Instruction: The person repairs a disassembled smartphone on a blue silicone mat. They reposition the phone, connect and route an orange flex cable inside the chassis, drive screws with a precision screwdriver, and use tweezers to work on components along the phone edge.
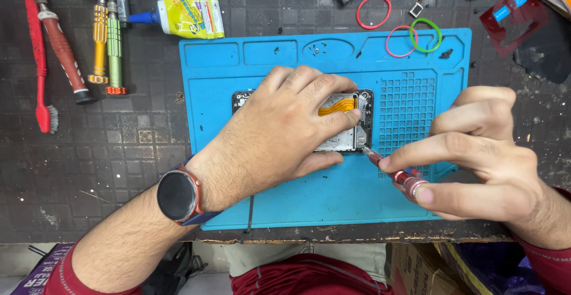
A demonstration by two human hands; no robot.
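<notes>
Nearest, the right hand (482,158) is pinching a small red screwdriver (395,173) between thumb and fingertips, its tip meeting the near right corner of the opened phone (345,122). The left hand (279,134) is lying over the phone, fingers curled down and pressing it onto the blue mat (333,194). A slipping tip is likely to gouge the orange flex cable (339,104) just beyond. Farther off, loose screws (316,49) are sitting in a mat tray, easily scattered by a sleeve.

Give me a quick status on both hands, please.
Left hand pressing down on opened phone. Right hand holding screwdriver, tip at phone's edge. Nothing in the way.
</notes>
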